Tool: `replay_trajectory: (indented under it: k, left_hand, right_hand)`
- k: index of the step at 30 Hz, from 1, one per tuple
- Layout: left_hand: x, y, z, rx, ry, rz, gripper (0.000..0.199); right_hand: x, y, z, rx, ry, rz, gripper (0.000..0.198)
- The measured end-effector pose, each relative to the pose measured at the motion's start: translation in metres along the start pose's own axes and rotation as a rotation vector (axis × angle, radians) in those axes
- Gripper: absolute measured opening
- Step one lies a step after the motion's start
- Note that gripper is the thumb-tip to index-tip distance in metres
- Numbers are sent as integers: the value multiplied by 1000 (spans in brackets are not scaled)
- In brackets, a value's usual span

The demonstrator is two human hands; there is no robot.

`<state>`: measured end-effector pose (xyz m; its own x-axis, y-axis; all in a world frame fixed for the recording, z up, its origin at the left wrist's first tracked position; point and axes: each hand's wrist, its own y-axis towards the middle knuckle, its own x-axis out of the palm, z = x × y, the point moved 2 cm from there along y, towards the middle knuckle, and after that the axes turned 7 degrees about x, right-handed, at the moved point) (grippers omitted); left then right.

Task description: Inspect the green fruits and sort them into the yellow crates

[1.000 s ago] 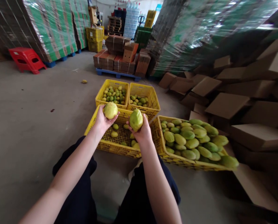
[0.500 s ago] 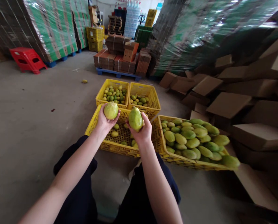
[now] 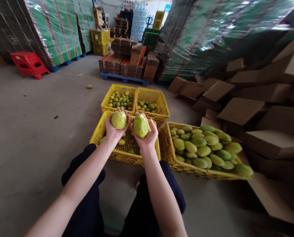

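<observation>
In my left hand (image 3: 112, 133) rests a yellow-green papaya (image 3: 119, 119), its blunt end turned up and my fingers curled round its far side. My right hand (image 3: 149, 139) cups a greener papaya (image 3: 140, 126), with thumb and fingers about its sides. Both hands are close together, palms up, above a yellow plastic crate (image 3: 127, 158). A few fruits lie on that crate's slotted bottom, partly covered by my hands and wrists. On the right, a second yellow crate (image 3: 170, 154) is heaped with green and yellow papayas (image 3: 203, 151).
Beyond stand two more yellow crates, left (image 3: 104, 102) and right (image 3: 163, 102), holding smaller-looking fruit. Flat cardboard boxes (image 3: 240, 110) pile up at right. A red stool (image 3: 30, 64) and a loose fruit (image 3: 89, 87) are on the floor. Behind is a blue pallet (image 3: 124, 79) with cardboard stacks.
Both hands have drawn nearer each other, the left moving slightly right and the right moving left. The papayas have turned a little in my grasp. Each hand still holds its fruit.
</observation>
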<state>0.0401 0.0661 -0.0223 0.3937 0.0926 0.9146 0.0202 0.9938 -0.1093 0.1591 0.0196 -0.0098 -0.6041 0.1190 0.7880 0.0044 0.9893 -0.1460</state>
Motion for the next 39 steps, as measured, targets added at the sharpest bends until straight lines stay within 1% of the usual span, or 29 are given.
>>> replay_trajectory:
  k: [3,6,10,13,16,18,21,24,26,28,31,35,39]
  left_hand:
    - [6,-3,-6,-6,1,-16,19]
    - [18,-10,-6,-50,-53,-21,12]
    - [33,-19,3,-135,-71,-89,24]
    - [36,-24,12,-162,-66,-134,34]
    - [36,-25,16,-200,-70,-148,37]
    - [34,-24,16,-205,-91,-107,32]
    - [27,-19,11,-181,-180,57,26]
    - [20,-16,4,-152,-274,217,31]
    - [18,-16,-1,-155,-283,260,35]
    - [18,-17,-6,-166,-267,271,35]
    - [21,-19,-10,-172,-240,264,35]
    - [24,-17,-11,-117,-206,222,35]
    - [23,-13,-12,-110,-176,217,27]
  right_hand:
    - [1,4,5,8,79,12,29]
    - [3,5,5,-3,126,-37,20]
    - [6,0,1,13,166,-145,12]
    - [6,-4,-1,35,139,-214,16]
    - [6,-6,-1,56,82,-241,19]
    - [7,-5,0,62,89,-212,18]
    - [9,-1,2,40,191,-88,22]
    - [8,5,7,37,313,62,29]
    - [6,9,9,57,371,122,29]
    - [4,13,11,53,396,136,30]
    - [-1,16,10,6,374,140,32]
    - [-5,17,8,-12,340,175,25]
    - [-6,19,8,-50,311,116,21]
